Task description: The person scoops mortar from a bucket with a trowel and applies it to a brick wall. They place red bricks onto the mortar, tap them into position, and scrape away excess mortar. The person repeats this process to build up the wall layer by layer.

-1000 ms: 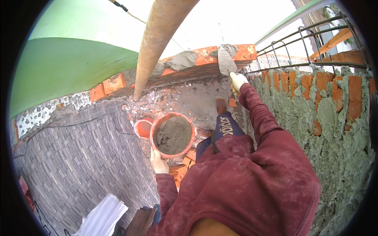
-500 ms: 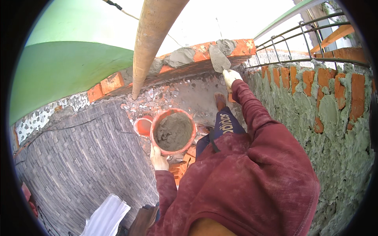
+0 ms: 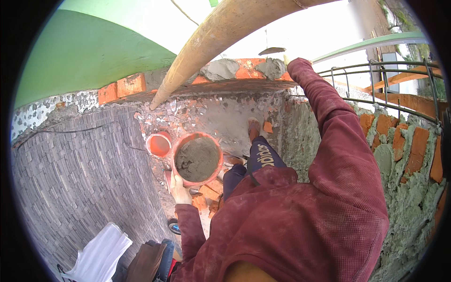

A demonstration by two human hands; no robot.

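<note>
My gloved left hand (image 3: pixel 179 190) grips the near left rim of a red bucket (image 3: pixel 217 168) filled with grey mortar (image 3: pixel 196 157), standing on rubble. My right hand (image 3: pixel 287 62), largely hidden by its maroon sleeve, holds a trowel (image 3: pixel 271 50), its blade seen nearly edge-on above a low brick ledge (image 3: pixel 249 70). Lumps of grey mortar (image 3: pixel 270 69) sit on that ledge. A smaller red container (image 3: pixel 159 144) stands left of the bucket.
A thick tan pole (image 3: pixel 197 37) slants across the ledge. Green wall (image 3: pixel 80 56) is upper left, rebar cage (image 3: pixel 385 89) upper right, mortar-smeared brickwork (image 3: pixel 399 164) right. Loose bricks (image 3: pixel 210 190) lie beside the bucket; clothes (image 3: pixel 101 249) hang lower left on grey tiled surfacing (image 3: pixel 84 174).
My right hand and trowel have lifted away from the ledge's top and the blade has turned edge-on. The view has shifted. My left hand remains on the bucket rim.
</note>
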